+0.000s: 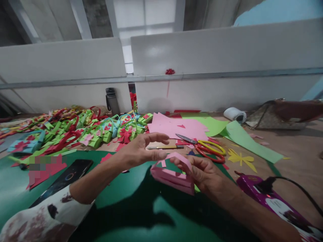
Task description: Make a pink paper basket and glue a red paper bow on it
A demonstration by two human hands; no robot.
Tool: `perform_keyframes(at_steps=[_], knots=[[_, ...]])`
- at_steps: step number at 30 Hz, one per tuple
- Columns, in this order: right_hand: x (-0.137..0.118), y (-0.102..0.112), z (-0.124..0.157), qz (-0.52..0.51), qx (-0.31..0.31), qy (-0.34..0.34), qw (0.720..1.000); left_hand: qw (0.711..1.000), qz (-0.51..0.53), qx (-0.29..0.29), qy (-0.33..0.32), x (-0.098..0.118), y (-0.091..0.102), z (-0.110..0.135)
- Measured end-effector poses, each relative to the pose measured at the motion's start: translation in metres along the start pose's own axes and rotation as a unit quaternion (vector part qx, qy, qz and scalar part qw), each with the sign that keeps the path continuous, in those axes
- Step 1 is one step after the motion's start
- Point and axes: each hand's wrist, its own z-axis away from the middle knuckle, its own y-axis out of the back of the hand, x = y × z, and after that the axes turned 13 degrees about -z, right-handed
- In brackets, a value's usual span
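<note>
My right hand pinches a small folded pink paper bag by its right end. The bag is tilted above the green mat, with a strip of paper arching over its top. My left hand is just up and left of the bag, thumb and fingers apart, with nothing between them. Beyond the hands lie scissors with one yellow and one red handle. Behind my left hand is a thin yellow cutter or pencil-like tool, too small to tell which.
Finished green and blue paper bags are heaped at the back left, by a grey bottle. Pink sheets and green paper lie behind. A phone is at left; a purple power strip with a cable is at right.
</note>
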Motion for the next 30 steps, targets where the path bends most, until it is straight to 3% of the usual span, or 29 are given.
perform_keyframes(at_steps=[4,8,15,20,25,30], knots=[[0.002,0.005,-0.002,-0.015,0.048,-0.028,0.998,0.997,-0.056,-0.031,0.036,-0.017,-0.001,0.006],[0.003,0.003,-0.006,-0.044,0.059,-0.022,0.997,0.996,0.037,-0.06,0.05,-0.023,-0.012,0.012],[0.005,-0.005,-0.008,-0.13,0.051,-0.027,0.99,0.973,0.194,0.008,0.122,-0.03,-0.026,0.014],[0.008,-0.003,-0.004,-0.03,0.061,-0.018,0.998,0.95,0.245,0.079,0.175,-0.034,-0.031,0.021],[0.009,-0.011,-0.002,0.103,0.104,-0.036,0.989,0.939,0.277,0.11,0.17,-0.04,-0.034,0.028],[0.012,-0.017,-0.002,0.084,0.135,-0.023,0.987,0.906,0.354,0.134,0.192,-0.044,-0.041,0.036]])
